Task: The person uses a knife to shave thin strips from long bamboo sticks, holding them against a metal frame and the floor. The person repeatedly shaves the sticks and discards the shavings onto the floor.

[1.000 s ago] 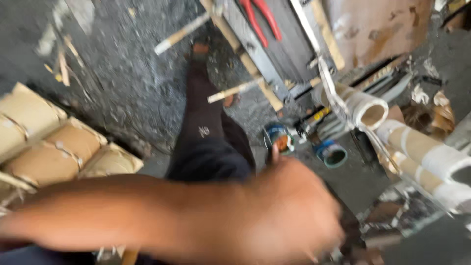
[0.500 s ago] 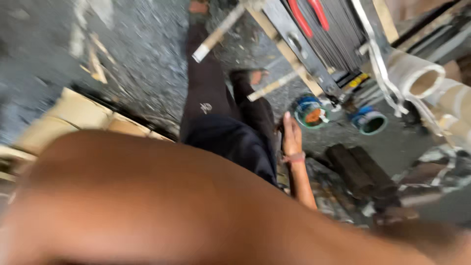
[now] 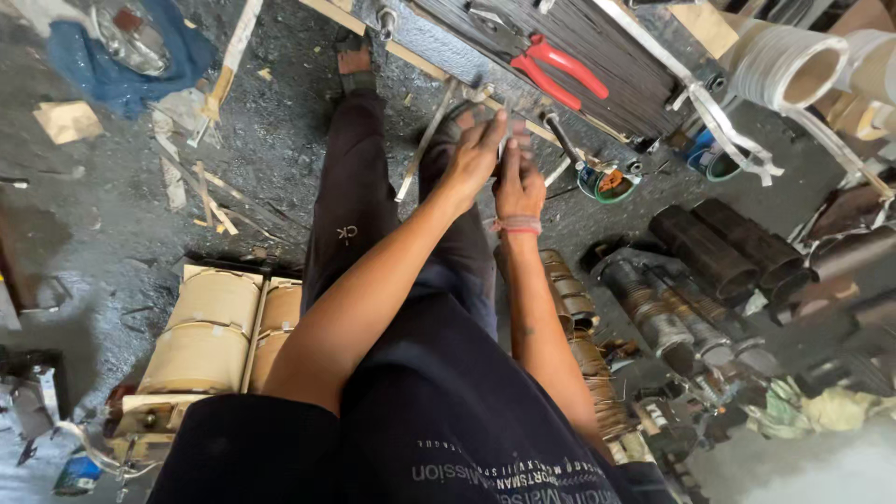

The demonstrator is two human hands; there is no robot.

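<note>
Two hands: both meet over the knees, just short of the dark metal stack's (image 3: 597,65) near edge.
Left hand (image 3: 474,154): fingers spread and raised, touching a thin metal strip (image 3: 509,140); its grip cannot be told.
Strip: small, blurred, upright between both hands, long axis pointing away from the body.
Right hand (image 3: 519,187): closed, pinching the strip's lower end; it is the nearer hand.
Red-handled pliers (image 3: 551,65): lying on the stack, beyond both hands.
Small tub (image 3: 605,182): right of the hands, something orange inside.
Blue tub (image 3: 705,159): further right, contents unclear.
</note>
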